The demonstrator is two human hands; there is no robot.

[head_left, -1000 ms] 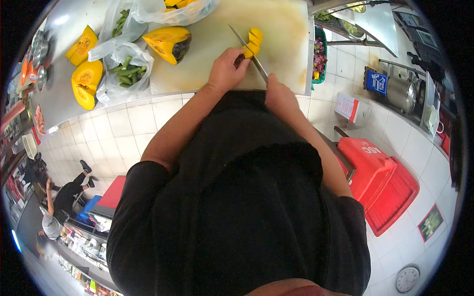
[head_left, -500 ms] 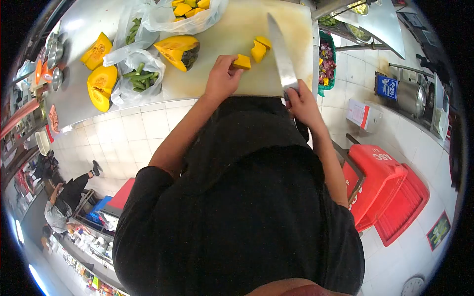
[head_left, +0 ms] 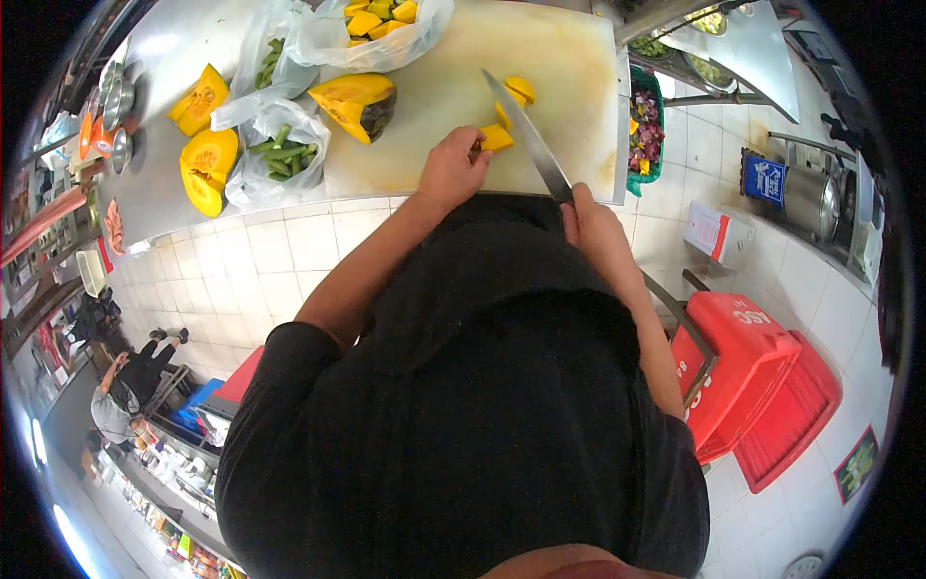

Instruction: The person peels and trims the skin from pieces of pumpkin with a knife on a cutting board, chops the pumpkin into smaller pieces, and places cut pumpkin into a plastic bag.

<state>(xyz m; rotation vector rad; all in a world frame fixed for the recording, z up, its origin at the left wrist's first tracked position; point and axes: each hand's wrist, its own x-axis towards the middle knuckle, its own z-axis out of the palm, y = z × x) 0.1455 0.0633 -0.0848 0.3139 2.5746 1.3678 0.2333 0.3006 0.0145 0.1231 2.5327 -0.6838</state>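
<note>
My right hand point(head_left: 596, 230) is closed round the handle of a large kitchen knife point(head_left: 540, 152), whose blade slants up and left over the cutting board point(head_left: 424, 96). With curled fingers, my left hand point(head_left: 455, 166) grips a yellow pumpkin piece point(head_left: 497, 138) at its left side, close to the blade. More cut pumpkin pieces point(head_left: 521, 89) lie by the upper part of the blade, which partly covers them. A larger pumpkin wedge point(head_left: 355, 104) with dark green skin rests on the board, left of my left hand.
Two pumpkin wedges point(head_left: 206, 172) sit on the metal counter point(head_left: 154, 183). Plastic bags hold green vegetables point(head_left: 282, 154) and pumpkin chunks point(head_left: 381, 19). A green basket of trimmings point(head_left: 644, 130) is right of the board. Red bins point(head_left: 738, 372) stand lower right; a person point(head_left: 125, 391) is lower left.
The knife has swung left, its tip now over the cut pieces. My left hand has moved slightly right and down with the pumpkin piece. The view has shifted a little.
</note>
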